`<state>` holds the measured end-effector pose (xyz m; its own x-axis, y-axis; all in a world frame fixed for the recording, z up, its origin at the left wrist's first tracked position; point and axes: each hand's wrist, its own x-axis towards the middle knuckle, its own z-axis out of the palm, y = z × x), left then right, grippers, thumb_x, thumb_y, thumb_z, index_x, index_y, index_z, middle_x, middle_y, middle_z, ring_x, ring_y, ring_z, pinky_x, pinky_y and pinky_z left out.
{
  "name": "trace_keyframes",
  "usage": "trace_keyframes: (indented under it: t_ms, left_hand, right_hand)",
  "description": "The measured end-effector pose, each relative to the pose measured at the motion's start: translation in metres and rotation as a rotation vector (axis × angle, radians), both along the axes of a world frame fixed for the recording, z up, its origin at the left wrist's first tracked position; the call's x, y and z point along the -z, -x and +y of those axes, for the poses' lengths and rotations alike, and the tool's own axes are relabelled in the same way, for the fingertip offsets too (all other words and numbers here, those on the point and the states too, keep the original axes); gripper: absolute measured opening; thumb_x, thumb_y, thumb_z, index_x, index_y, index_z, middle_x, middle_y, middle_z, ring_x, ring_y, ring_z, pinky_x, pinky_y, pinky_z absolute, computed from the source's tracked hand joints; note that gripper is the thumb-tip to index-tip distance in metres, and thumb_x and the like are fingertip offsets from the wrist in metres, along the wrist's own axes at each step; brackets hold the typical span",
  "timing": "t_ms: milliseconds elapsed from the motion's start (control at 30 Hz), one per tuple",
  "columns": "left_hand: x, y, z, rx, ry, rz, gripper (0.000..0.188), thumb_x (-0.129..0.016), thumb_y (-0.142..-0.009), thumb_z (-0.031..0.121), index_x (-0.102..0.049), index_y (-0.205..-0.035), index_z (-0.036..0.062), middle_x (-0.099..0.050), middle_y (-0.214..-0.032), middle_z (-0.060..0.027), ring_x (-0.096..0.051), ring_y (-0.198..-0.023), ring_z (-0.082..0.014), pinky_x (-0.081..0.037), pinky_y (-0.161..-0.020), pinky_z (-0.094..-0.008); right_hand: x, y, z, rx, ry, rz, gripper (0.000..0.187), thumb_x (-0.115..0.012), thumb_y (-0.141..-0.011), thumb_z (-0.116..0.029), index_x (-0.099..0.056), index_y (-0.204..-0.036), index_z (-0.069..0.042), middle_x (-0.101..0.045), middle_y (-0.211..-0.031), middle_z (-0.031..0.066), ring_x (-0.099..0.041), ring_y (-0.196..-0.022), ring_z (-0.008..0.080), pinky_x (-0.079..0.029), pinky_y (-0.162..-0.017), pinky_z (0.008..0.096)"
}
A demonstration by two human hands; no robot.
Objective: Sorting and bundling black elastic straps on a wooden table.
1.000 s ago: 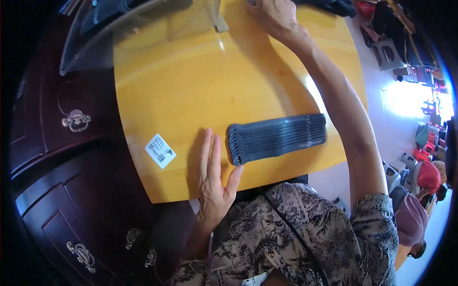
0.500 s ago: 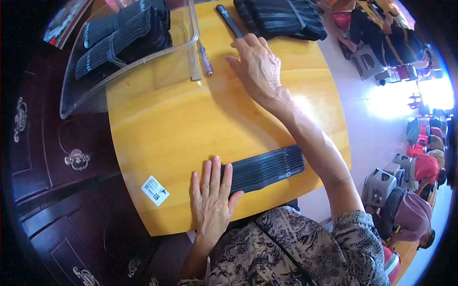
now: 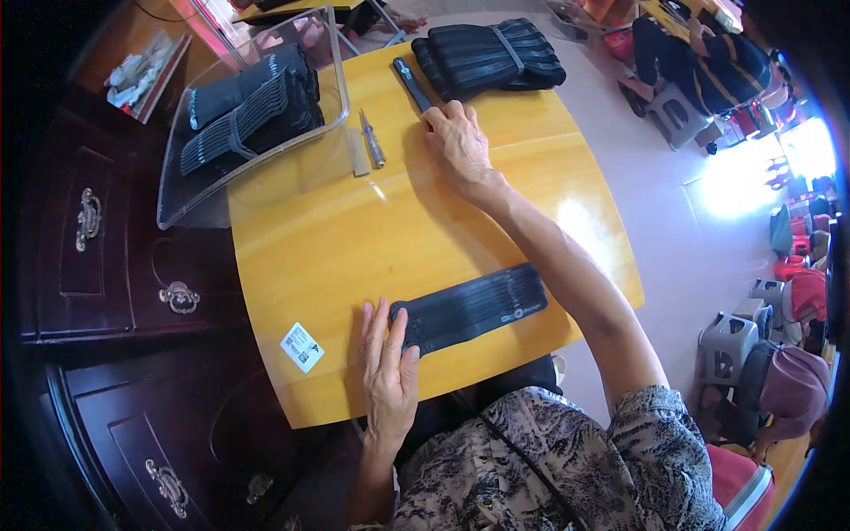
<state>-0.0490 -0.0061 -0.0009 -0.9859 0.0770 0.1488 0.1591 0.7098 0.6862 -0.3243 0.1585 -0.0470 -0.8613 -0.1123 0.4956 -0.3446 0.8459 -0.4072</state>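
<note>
My right hand (image 3: 462, 149) reaches across the yellow table, its fingers closed at the near end of a single black strap (image 3: 409, 82). Close to my body, several black straps (image 3: 474, 311) lie side by side in a flat, overlapping row. My left hand (image 3: 390, 385) rests at the row's left end with its fingers stretched out, the fingertips touching the strap ends. A tied bundle of black straps (image 3: 482, 62) lies on the far side, just right of the single strap.
A clear plastic bin (image 3: 266, 164) holding bundled black straps stands at the far left. Beside it lie a screwdriver (image 3: 374, 146) and a flat metal strip (image 3: 359, 155). A white label (image 3: 302, 347) is on the table's near left. Dark drawers (image 3: 88, 292) stand left; people sit at right.
My right hand has closed its thumb and fingers at the single strap's end. My left hand has shifted slightly, still at the row's left end. The whole view has tilted a little.
</note>
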Motion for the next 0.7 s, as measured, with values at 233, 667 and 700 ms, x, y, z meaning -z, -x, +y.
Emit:
trace_keyframes:
  t_ms: [233,667,700]
  left_hand:
    - [-0.021,-0.001,0.028,-0.012,-0.218,0.053,0.029,-0.052,-0.096,0.011,-0.06,-0.121,-0.0017,-0.051,-0.135,-0.0194,-0.047,-0.127,-0.0342,-0.038,-0.105,-0.0411]
    - [-0.014,0.022,0.097,0.026,-1.142,-0.384,0.043,-0.054,-0.098,0.016,-0.042,-0.134,-0.006,-0.056,-0.125,-0.014,-0.058,-0.111,-0.0187,-0.048,-0.095,-0.0343]
    - [-0.013,0.02,0.098,0.024,-1.13,-0.397,0.043,-0.054,-0.098,0.016,-0.042,-0.134,-0.006,-0.056,-0.125,-0.014,-0.058,-0.111,-0.0187,-0.048,-0.095,-0.0343]
  right_hand:
    - [-0.029,-0.082,0.032,-0.116,0.344,-0.249,0.034,-0.069,-0.08,-0.016,-0.059,-0.108,-0.002,-0.061,-0.101,0.0161,-0.061,-0.089,0.0298,-0.05,-0.082,0.0367]
    - [-0.057,-0.253,0.077,-0.189,1.47,-0.703,0.032,-0.071,-0.086,-0.011,-0.058,-0.114,0.0,-0.065,-0.098,0.0059,-0.062,-0.083,0.0103,-0.05,-0.08,0.0243]
    - [-0.054,-0.258,0.077,-0.18,1.485,-0.706,0.032,-0.071,-0.086,-0.011,-0.058,-0.114,0.0,-0.065,-0.098,0.0059,-0.062,-0.083,0.0103,-0.05,-0.08,0.0243]
